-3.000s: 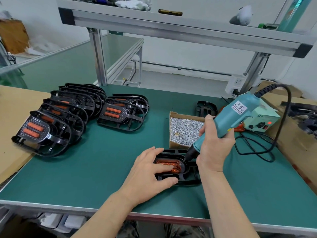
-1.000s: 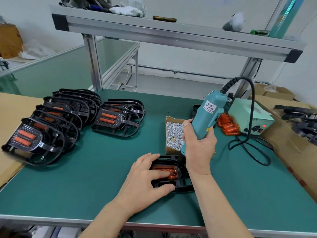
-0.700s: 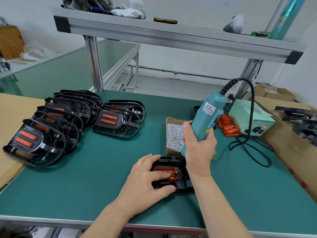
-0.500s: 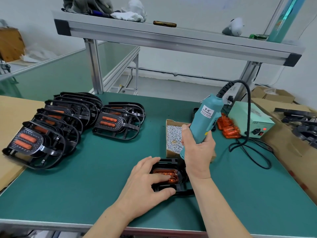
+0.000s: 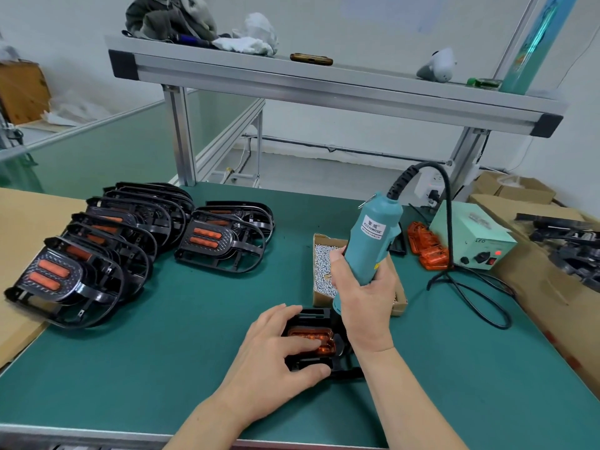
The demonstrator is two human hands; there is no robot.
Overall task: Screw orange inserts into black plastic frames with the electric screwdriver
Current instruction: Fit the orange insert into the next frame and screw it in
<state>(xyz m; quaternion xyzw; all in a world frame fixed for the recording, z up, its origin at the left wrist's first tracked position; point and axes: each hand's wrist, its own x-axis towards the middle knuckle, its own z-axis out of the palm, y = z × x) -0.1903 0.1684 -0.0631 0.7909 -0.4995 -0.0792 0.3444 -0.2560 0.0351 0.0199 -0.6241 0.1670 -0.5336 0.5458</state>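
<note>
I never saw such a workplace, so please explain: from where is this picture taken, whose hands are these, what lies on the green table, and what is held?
No machine here: a person works with bare hands, and one camera worn on the head looks forward and down. The left hand presses flat on an orange insert lying in a black frame on the green table. The right hand holds a teal electric screwdriver; its tip is hidden behind the hand. Behind stands an open box of screws. On the left lie stacked frames with inserts fitted; on the right, loose orange inserts and a control box.
</note>
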